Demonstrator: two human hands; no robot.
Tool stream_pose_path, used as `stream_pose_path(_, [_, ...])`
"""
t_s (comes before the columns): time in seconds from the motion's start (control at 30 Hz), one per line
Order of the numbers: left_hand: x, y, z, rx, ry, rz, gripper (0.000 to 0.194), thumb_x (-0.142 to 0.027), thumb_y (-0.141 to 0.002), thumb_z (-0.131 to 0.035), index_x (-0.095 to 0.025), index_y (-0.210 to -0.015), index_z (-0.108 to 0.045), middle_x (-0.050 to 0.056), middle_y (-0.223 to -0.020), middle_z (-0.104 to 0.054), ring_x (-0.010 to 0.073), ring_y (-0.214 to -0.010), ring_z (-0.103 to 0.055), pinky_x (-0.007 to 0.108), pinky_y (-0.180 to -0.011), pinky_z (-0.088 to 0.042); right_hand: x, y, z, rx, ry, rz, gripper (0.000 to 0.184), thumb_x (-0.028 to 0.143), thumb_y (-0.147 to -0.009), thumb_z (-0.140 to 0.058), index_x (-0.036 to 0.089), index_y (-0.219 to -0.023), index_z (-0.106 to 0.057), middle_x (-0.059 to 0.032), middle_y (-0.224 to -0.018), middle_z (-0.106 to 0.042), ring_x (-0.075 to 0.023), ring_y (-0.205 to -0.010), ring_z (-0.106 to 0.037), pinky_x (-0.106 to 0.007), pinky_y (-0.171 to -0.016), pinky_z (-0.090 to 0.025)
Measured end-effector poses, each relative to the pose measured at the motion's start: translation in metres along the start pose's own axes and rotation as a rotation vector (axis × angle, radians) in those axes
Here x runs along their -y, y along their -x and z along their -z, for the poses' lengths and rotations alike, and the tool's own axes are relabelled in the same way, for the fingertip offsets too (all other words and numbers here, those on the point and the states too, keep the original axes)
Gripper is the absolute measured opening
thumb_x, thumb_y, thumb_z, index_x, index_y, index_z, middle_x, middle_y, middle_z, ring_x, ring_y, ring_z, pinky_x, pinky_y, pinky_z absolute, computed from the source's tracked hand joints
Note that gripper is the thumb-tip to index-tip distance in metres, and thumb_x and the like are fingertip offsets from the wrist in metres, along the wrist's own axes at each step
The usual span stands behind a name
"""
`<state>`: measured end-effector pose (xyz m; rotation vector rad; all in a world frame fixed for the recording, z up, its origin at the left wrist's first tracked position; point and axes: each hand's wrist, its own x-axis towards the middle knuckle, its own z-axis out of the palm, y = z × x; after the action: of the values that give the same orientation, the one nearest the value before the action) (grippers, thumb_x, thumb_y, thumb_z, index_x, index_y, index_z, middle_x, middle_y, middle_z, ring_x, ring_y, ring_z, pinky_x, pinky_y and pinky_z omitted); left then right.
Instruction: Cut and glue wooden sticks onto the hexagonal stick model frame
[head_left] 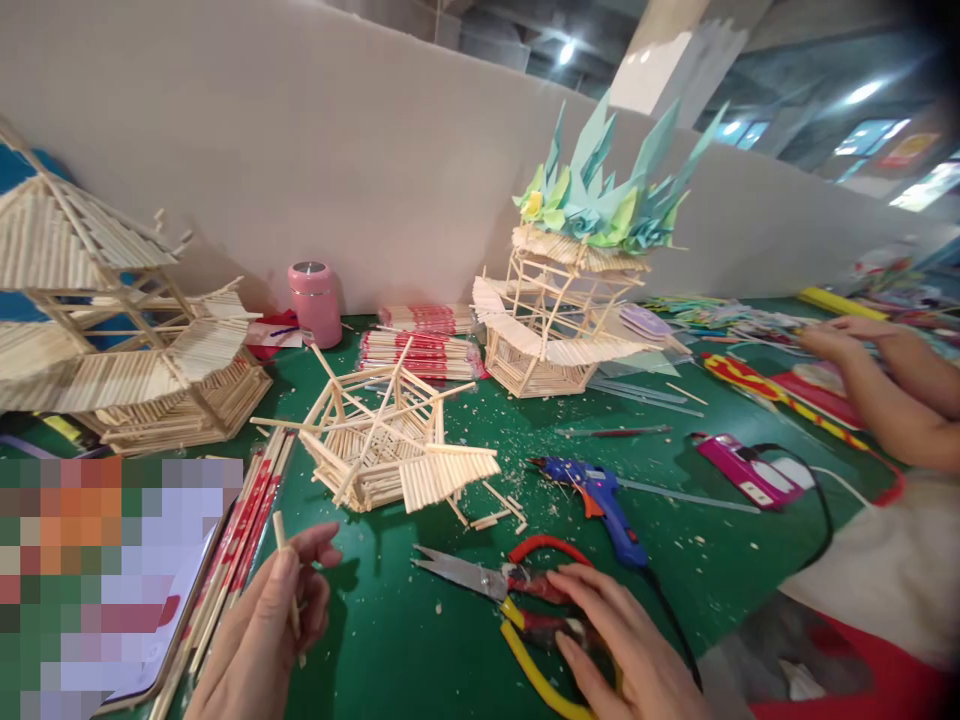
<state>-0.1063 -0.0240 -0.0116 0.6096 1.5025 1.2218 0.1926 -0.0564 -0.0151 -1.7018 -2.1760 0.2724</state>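
Observation:
My left hand [274, 625] is closed around a short wooden stick [287, 575], held upright near the table's front edge. My right hand [611, 640] rests with fingers spread on the handles of red-and-yellow scissors [495, 585] lying on the green table [420, 650]. Just beyond both hands stands a half-built stick model [382, 445] with loose roof panels. A blue glue gun [604, 500] lies to the right of it, its cord running past my right hand.
A large stick pagoda [112, 330] stands at the left, another topped with green paper leaves [570, 300] at the back. A pink tin [315, 303], bundles of chopsticks [424, 350] and a pink box [742, 470] lie about. Another person's arms [885, 385] reach in at the right.

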Motion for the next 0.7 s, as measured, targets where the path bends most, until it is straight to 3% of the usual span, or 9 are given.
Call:
stream_pose_path(0.1, [0.003, 0.008, -0.008, 0.206, 0.100, 0.206, 0.042, -0.061, -0.068, -0.059, -0.026, -0.087, -0.071, 0.001, -0.073, -0.065, 0.0152, -0.059, -0.052, 0.025, -0.053, -0.045, -0.001, 0.008, -0.004, 0.064, 0.053, 0.040, 0.040, 0.026, -0.083, -0.049, 0.019, -0.122, -0.054, -0.0184, -0.113, -0.062, -0.0292, -0.100, -0.064, -0.036, -0.073, -0.059])
stream_pose_path(0.17, [0.003, 0.017, -0.016, 0.277, 0.129, 0.276, 0.038, -0.059, -0.065, -0.064, -0.025, -0.080, -0.072, 0.000, -0.064, -0.062, 0.0142, -0.055, -0.049, 0.025, -0.050, -0.042, -0.002, 0.010, -0.004, 0.091, 0.082, 0.044, 0.039, 0.025, -0.084, -0.048, 0.018, -0.121, -0.055, -0.0192, -0.110, -0.063, -0.0299, -0.098, -0.065, -0.038, -0.072, -0.059])
stream_pose_path(0.33, [0.003, 0.030, -0.032, 0.313, 0.153, 0.309, 0.035, -0.055, -0.064, -0.067, -0.021, -0.072, -0.071, -0.003, -0.053, -0.054, 0.0098, -0.047, -0.038, 0.023, -0.046, -0.033, -0.014, 0.014, -0.003, 0.079, 0.120, -0.001, 0.036, 0.028, -0.086, -0.047, 0.022, -0.121, -0.056, -0.0171, -0.107, -0.065, -0.0298, -0.096, -0.066, -0.037, -0.068, -0.060])
stream_pose_path(0.7, [0.012, 0.022, -0.039, 0.402, 0.130, 0.302, 0.038, -0.054, -0.069, -0.064, -0.016, -0.073, -0.069, -0.004, -0.049, -0.052, 0.0071, -0.043, -0.036, 0.021, -0.046, -0.024, -0.039, -0.002, -0.006, 0.042, 0.151, -0.095, 0.037, 0.026, -0.087, -0.044, 0.019, -0.121, -0.055, -0.0136, -0.101, -0.063, -0.0272, -0.093, -0.064, -0.041, -0.073, -0.057])
